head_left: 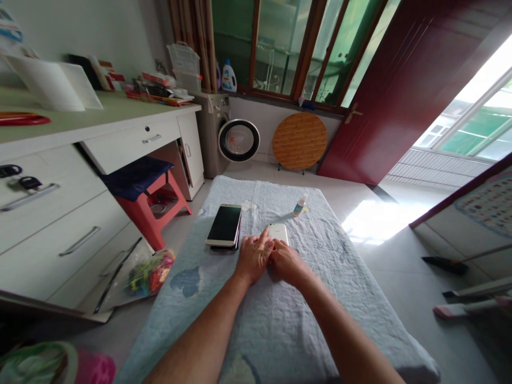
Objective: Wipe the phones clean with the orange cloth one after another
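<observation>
A white smartphone (279,232) lies back side up on the cloth-covered table, with a small camera mark near its upper left corner. My left hand (253,258) is at its left edge, the index finger stretched along it and the thumb reaching toward my other hand. Curled fingers of my right hand (286,261) close on the near end, hiding that part. Both hands touch each other. To the left, a gold-rimmed smartphone (225,224) with a dark screen rests on another dark phone (224,248). A small spray bottle (298,206) stands upright beyond my right hand.
A pale blue quilted cloth (320,298) covers the table. On the left are a red stool (160,202), a white desk (80,229) and a bag of colourful items (150,274). Behind stand an open washing machine (212,128) and a round wooden tabletop (300,141).
</observation>
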`<state>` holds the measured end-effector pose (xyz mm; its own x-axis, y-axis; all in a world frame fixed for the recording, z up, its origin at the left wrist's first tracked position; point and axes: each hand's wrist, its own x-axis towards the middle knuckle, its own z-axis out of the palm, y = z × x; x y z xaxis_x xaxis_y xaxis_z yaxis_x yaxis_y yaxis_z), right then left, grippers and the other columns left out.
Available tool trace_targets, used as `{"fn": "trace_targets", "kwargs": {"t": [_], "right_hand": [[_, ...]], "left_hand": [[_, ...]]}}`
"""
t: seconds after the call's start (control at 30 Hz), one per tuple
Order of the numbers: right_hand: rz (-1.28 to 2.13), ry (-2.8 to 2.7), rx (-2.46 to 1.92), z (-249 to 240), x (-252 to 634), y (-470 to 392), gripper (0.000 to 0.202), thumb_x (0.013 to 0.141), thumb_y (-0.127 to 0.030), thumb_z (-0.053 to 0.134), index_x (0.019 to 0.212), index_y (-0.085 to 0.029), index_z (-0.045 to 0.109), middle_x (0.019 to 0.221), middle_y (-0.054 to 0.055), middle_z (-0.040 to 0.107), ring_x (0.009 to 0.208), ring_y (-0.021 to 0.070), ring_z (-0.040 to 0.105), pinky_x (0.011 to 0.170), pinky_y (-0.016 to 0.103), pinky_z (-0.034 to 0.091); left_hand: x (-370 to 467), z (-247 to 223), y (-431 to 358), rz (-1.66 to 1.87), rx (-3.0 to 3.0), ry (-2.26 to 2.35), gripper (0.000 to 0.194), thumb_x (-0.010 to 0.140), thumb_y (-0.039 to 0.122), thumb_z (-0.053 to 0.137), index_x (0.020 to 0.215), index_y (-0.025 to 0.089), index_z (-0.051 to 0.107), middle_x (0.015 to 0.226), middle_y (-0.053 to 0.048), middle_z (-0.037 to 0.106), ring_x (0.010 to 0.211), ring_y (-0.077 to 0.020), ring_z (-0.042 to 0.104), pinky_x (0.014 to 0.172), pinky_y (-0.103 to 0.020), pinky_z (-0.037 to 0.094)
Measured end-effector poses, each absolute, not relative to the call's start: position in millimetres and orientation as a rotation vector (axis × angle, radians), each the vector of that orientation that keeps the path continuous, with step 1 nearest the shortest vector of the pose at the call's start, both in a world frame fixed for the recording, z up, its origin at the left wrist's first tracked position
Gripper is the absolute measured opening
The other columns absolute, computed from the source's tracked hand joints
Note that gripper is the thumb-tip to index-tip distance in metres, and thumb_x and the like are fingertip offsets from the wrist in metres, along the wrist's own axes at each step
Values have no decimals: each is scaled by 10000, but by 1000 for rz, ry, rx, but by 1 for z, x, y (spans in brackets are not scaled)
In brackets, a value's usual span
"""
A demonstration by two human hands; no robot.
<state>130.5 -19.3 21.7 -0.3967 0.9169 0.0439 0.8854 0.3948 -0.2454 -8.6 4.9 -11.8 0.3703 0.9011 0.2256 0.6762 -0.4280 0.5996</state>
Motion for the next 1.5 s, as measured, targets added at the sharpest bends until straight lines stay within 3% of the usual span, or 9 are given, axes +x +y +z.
{"fn": "trace_targets", "kwargs": {"t": [0.17,0.3,0.57,0.8,1.03,1.5], "right_hand": [[297,-2402,-1509,14,132,-40,197,903,-214,549,895,-216,746,915,48,602,825,150,521,768,254,413],[285,-2324,-1506,7,132,-44,171,901,-188,558,861,-195,724,932,52,604,868,154,530,805,251,408],[275,-2148,-1781,20,151,-51,150,884,-121,544,820,-175,668,862,32,604,819,145,529,772,230,381],[266,-2173,-1811,24,144,-50,214,898,-169,544,746,-174,694,822,37,586,793,141,531,747,231,380],[241,-2234,-1679,23,121,-47,172,881,-179,574,794,-186,722,847,44,607,794,150,531,768,259,373],[238,-2052,-1872,15,128,-52,147,895,-158,541,795,-193,642,857,40,600,837,160,529,779,242,367]], "left_hand": [[-8,-11,6,757,2280,1390,421,1015,408,280,1273,285,589,1258,-15,651,1128,-241,536,1059,-475,305],[-8,-11,7,720,2326,1367,319,984,334,401,1135,303,680,1282,25,638,1118,-242,536,1035,-463,332],[-8,-15,9,684,2328,1378,312,868,211,575,1141,317,681,1305,56,619,1110,-255,520,1045,-483,329],[-7,-11,8,691,2323,1387,316,868,210,566,1133,335,684,1294,55,626,1093,-254,526,1037,-496,338],[-8,-10,7,685,2314,1367,291,894,244,538,1123,346,687,1311,65,613,1089,-250,524,1024,-477,340],[-8,-15,9,685,2337,1372,312,882,235,552,1145,346,679,1298,58,624,1108,-248,517,1037,-472,336]]}}
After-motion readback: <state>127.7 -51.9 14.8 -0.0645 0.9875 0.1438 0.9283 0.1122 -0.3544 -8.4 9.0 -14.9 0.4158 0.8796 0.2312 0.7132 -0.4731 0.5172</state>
